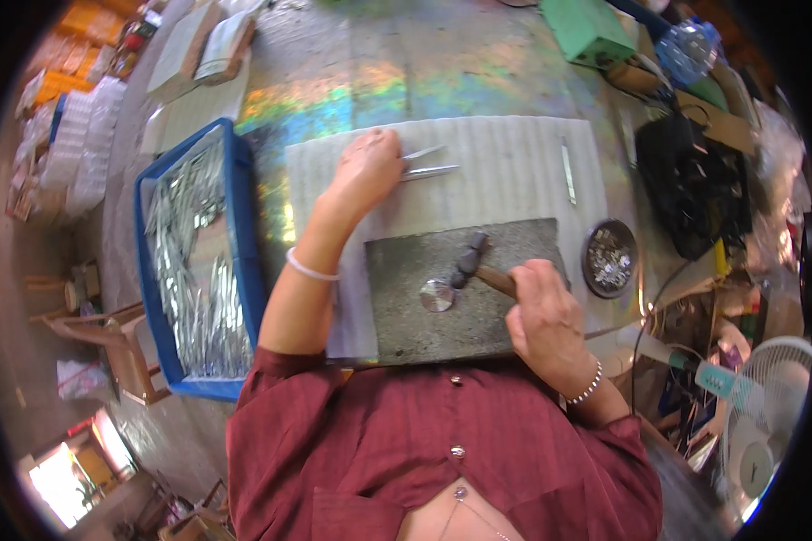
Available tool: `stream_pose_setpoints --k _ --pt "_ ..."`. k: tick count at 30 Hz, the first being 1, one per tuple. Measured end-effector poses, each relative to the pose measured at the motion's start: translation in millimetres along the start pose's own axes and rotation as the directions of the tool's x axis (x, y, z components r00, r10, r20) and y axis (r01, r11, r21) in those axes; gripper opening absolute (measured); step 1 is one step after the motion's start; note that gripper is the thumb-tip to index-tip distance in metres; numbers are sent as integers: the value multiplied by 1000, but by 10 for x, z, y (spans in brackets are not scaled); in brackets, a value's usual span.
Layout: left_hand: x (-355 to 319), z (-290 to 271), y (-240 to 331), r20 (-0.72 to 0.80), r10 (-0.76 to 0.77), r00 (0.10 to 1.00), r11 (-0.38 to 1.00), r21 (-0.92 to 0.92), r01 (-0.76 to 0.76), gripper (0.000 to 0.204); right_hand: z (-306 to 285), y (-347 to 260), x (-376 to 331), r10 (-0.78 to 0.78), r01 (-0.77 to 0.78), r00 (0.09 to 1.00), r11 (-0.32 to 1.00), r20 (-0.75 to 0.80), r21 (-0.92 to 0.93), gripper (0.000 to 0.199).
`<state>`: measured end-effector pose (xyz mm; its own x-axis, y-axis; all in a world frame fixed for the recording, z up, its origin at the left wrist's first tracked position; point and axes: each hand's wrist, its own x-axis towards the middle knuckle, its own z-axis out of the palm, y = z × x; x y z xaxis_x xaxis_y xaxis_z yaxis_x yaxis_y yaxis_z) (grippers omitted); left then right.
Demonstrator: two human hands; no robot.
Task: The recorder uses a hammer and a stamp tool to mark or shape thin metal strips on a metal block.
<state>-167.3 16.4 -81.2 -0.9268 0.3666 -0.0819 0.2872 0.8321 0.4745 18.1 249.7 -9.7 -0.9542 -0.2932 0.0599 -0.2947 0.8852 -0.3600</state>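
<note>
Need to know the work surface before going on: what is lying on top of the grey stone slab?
On the grey stone slab lie a round metal disc and the head of a hammer held by the right hand. The slab's near-right corner is covered by that hand.

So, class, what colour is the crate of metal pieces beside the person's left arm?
Blue: the crate has a bright blue rim, seen best in the head view.
</note>
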Motion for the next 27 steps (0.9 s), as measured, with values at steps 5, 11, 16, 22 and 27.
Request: stream_pose_setpoints --k 5,11,16,22,27 --pt "-21 57 -96 -119 38 992 996 81 -28 13 -16 265 -54 109 -100 994 946 -14 309 29" --pt "-431 -419 146 -375 -163 913 892 -452 -26 8 -169 900 -219 464 -383 838 874 -285 298 20" --pt "-1135 -610 490 -344 -301 890 733 -680 -15 7 -83 1288 -326 549 -548 805 833 -226 74 21" --pt "-1634 -536 718 -243 -413 878 592 -804 55 14 -26 1380 -221 551 -553 819 832 -157 35 17" --pt "-1850 -550 780 -69 -379 923 582 -793 180 12 -36 1395 -193 564 -560 815 826 -135 68 18"
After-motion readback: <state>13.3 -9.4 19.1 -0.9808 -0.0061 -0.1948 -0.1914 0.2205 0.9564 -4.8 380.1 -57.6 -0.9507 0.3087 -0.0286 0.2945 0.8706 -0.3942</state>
